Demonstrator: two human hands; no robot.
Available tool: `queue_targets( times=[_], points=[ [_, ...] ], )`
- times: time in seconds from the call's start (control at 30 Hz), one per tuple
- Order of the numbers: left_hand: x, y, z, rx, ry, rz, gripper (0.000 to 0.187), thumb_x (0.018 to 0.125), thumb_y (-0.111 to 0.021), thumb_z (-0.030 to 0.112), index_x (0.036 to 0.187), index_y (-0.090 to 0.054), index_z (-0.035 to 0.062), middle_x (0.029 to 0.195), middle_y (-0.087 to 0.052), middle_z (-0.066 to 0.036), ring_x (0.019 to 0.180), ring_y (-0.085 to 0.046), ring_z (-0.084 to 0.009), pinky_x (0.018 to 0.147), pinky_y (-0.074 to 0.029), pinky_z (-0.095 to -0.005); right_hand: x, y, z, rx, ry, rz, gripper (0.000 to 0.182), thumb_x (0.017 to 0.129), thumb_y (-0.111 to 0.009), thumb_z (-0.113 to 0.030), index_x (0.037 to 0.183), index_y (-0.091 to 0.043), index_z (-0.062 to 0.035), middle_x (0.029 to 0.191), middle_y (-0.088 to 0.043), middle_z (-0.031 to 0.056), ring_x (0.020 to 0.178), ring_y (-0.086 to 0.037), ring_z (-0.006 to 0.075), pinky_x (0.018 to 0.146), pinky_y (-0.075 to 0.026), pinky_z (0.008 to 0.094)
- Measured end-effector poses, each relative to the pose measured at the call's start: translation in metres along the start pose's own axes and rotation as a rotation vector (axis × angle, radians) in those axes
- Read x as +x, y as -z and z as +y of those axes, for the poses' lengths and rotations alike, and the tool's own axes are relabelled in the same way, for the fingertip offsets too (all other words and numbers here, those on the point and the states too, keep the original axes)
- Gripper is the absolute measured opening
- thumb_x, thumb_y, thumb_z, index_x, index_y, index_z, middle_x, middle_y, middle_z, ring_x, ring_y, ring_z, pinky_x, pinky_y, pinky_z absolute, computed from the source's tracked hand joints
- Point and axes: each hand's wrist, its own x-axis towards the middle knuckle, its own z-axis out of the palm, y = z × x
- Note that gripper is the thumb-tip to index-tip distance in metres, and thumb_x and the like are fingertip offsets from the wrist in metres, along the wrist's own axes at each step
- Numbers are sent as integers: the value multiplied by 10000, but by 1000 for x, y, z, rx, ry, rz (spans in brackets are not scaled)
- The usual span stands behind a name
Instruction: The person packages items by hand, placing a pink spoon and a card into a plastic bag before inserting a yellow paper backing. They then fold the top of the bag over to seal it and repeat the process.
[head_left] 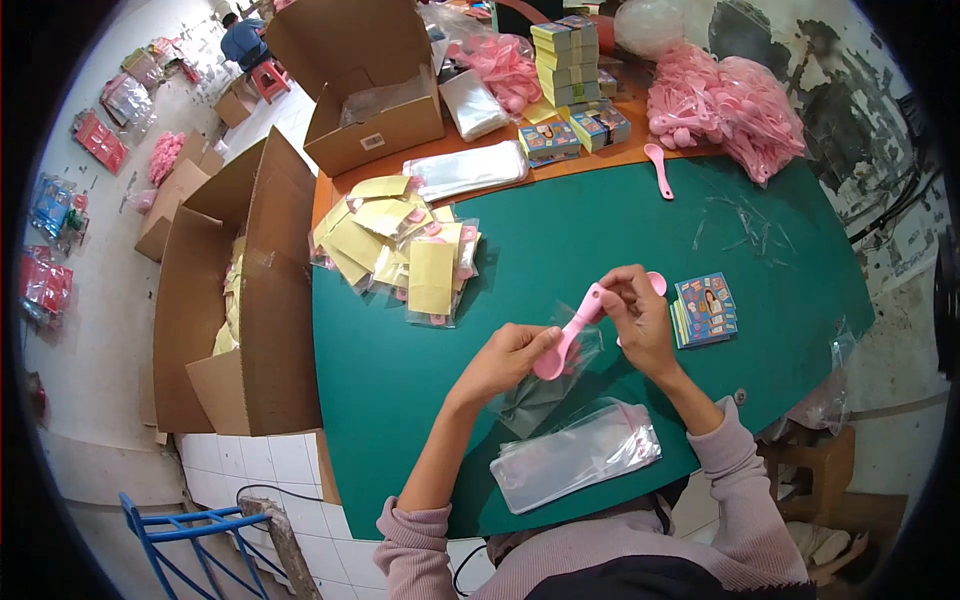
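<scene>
A pink spoon (pixel 573 335) slants between my hands over a small clear plastic bag (pixel 537 402). My left hand (pixel 510 358) is closed at the spoon's bowl end, pinching the bag, with the thumb lying by the bowl. The fingers of my right hand (pixel 640 318) grip the end of the spoon's handle. Behind the right hand a second pink spoon (pixel 656 283) lies on the table, partly hidden. To its right sits a small stack of printed cards (pixel 708 308). Closer to my body is a pile of flat clear bags (pixel 578 455).
Packed bags with yellow cards (pixel 400 245) are heaped at the table's left. Cardboard boxes (pixel 285 330) stand beside it. At the back are card stacks (pixel 566 62), bagged pink spoons (pixel 728 105) and a loose spoon (pixel 659 170). A person (pixel 243 42) sits far off.
</scene>
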Motion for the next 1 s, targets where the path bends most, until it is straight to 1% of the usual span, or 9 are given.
queue_targets(
  times=[0.1,0.23,0.37,0.43,0.67,0.73,0.8,0.9,1.0],
  points=[
    [1,-9,4,-430,-112,77,348,950,-424,255,1005,-618,-28,771,-631,-38,692,-577,-71,632,-458,-205,0,0,-4,-168,350,-257,446,942,-384,-377,987,-565,29,1034,-563,126,963,-534,219,865,-419,337],
    [-1,-3,8,-275,-144,116,369,961,-395,233,995,-605,-67,775,-633,-96,758,-623,-127,679,-507,-239,1,24,-15,-200,255,-382,462,906,-417,-406,1045,-622,-16,1144,-503,148,1036,-478,279,907,-379,363],
    [4,4,1,-350,-154,127,375,966,-383,244,1042,-585,-64,876,-646,-143,774,-628,-158,709,-509,-238,1,128,-8,-1080,-138,221,400,824,-558,-333,1055,-597,-8,1124,-512,170,1044,-485,328,875,-403,405],
    [6,4,0,-345,-149,117,369,965,-386,238,1041,-586,-63,876,-646,-143,778,-628,-158,714,-509,-244,-11,152,2,-1440,-488,164,321,806,-590,-282,974,-593,-9,1055,-529,169,993,-509,338,806,-432,428],
    [7,3,0,-299,-151,104,346,963,-392,212,1030,-592,-63,863,-647,-139,797,-628,-149,727,-505,-244,-8,135,-14,-1412,-229,414,204,777,-633,-128,916,-544,-8,869,-587,127,757,-601,253,668,-488,370],
    [7,3,4,-299,-137,94,344,962,-393,208,1025,-592,-65,862,-648,-138,807,-630,-152,739,-505,-248,-5,107,-38,-632,-146,248,167,792,-612,-78,917,-524,-10,788,-616,84,676,-599,140,563,-493,299],
    [9,-1,5,-298,-123,73,341,961,-394,204,1020,-592,-68,861,-648,-137,817,-632,-155,750,-505,-252,-2,67,-42,-520,57,187,129,806,-589,-43,910,-517,-14,766,-625,56,667,-568,71,507,-476,245],
    [10,-1,0,-325,-140,96,343,958,-410,223,1005,-606,-54,802,-633,-78,739,-594,-105,679,-484,-229,3,30,-44,-226,-17,130,126,811,-590,-46,917,-532,-11,749,-618,69,654,-572,87,539,-480,254],
    [10,5,-7,-54,-136,210,350,952,-428,252,972,-623,-38,738,-584,-7,653,-490,-50,591,-418,-205,7,27,-45,-430,27,-97,125,808,-593,-60,908,-542,-6,738,-614,84,622,-572,104,526,-466,251]
  ],
)
